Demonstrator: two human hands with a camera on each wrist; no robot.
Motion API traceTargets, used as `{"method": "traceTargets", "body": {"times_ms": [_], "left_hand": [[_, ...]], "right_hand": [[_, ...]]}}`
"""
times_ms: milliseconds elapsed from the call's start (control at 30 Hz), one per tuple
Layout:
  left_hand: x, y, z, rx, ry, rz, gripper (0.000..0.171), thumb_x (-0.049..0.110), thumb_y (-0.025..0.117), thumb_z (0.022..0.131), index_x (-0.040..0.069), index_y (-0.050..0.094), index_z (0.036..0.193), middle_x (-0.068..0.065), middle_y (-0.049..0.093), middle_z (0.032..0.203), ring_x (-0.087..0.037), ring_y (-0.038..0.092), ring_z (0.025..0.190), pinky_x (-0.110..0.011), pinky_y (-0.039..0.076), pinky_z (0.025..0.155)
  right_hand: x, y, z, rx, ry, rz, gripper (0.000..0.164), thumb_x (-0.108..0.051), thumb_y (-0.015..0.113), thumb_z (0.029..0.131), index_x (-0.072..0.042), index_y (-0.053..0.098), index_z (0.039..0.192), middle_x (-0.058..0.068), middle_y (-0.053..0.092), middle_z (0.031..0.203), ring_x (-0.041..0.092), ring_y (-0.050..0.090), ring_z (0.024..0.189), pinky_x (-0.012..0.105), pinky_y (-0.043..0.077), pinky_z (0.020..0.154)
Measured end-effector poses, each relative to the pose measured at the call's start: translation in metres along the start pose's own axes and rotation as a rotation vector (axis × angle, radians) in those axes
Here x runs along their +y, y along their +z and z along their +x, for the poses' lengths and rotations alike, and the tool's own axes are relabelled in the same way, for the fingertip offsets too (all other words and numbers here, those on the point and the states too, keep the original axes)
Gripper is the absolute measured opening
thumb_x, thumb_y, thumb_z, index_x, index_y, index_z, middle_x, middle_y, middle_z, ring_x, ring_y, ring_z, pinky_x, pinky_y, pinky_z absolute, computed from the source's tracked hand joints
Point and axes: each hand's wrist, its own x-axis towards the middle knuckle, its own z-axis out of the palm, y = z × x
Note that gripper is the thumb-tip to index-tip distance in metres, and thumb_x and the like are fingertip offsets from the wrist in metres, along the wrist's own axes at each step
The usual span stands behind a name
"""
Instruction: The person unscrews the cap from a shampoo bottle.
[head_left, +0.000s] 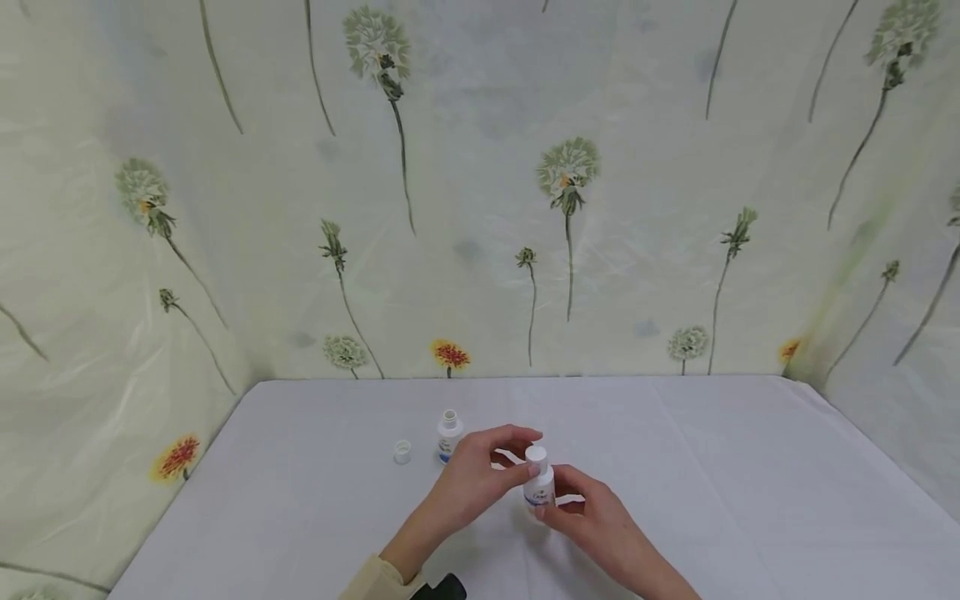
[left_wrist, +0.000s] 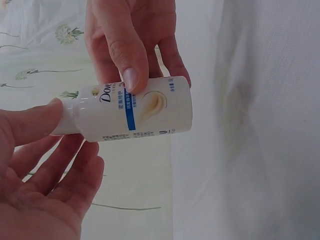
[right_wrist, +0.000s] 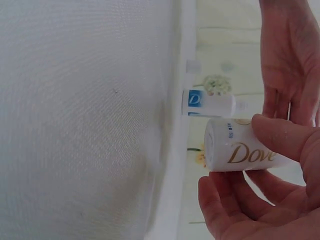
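A small white Dove bottle (head_left: 538, 493) is held between both hands above the front middle of the table. My right hand (head_left: 603, 521) grips its body, thumb on one side and fingers on the other. At the top, my left hand (head_left: 476, 475) pinches the white cap (head_left: 536, 454) with its thumb and fingers. The bottle's printed label (left_wrist: 142, 107) shows in the left wrist view, and its base (right_wrist: 214, 147) is off the cloth in the right wrist view. Behind the left hand stands a second white bottle (head_left: 449, 433), uncapped, its lower part partly covered by that hand.
A loose white cap (head_left: 402, 452) lies on the table left of the second bottle. White cloth covers the table (head_left: 712, 483). A flower-printed curtain (head_left: 480, 292) rises along the back and both sides. A dark band (head_left: 442, 588) sits at the left wrist.
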Motion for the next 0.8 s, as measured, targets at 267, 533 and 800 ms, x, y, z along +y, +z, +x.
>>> {"method": "traceTargets", "body": {"times_ms": [267, 533, 800], "left_hand": [[-0.0057, -0.0055, -0.0013, -0.076, 0.100, 0.009, 0.030, 0.015, 0.068, 0.094, 0.018, 0.068, 0.123, 0.007, 0.066, 0.111, -0.011, 0.061, 0.102, -0.029, 0.050, 0.091], [-0.0059, -0.0069, -0.0026, -0.127, 0.082, -0.075, 0.028, 0.012, 0.067, 0.094, 0.018, 0.068, 0.121, 0.008, 0.069, 0.112, -0.007, 0.064, 0.103, -0.030, 0.050, 0.092], [-0.0052, -0.0069, -0.0014, -0.090, 0.045, -0.110, 0.028, 0.007, 0.072, 0.089, 0.015, 0.071, 0.115, 0.007, 0.071, 0.107, -0.007, 0.067, 0.099, -0.024, 0.052, 0.087]], "right_hand": [[0.0053, 0.0010, 0.0011, -0.102, -0.074, 0.126, 0.045, -0.019, 0.067, 0.095, -0.001, 0.049, 0.131, 0.015, 0.058, 0.128, 0.029, 0.056, 0.119, 0.030, 0.048, 0.095], [0.0059, 0.0024, 0.0002, -0.161, -0.121, 0.128, 0.044, -0.014, 0.064, 0.096, -0.002, 0.047, 0.135, 0.016, 0.056, 0.131, 0.027, 0.055, 0.118, 0.024, 0.046, 0.095], [0.0066, 0.0054, -0.0034, -0.075, -0.119, 0.058, 0.044, -0.013, 0.067, 0.094, -0.003, 0.052, 0.134, 0.014, 0.059, 0.127, 0.030, 0.059, 0.115, 0.027, 0.050, 0.091]]}}
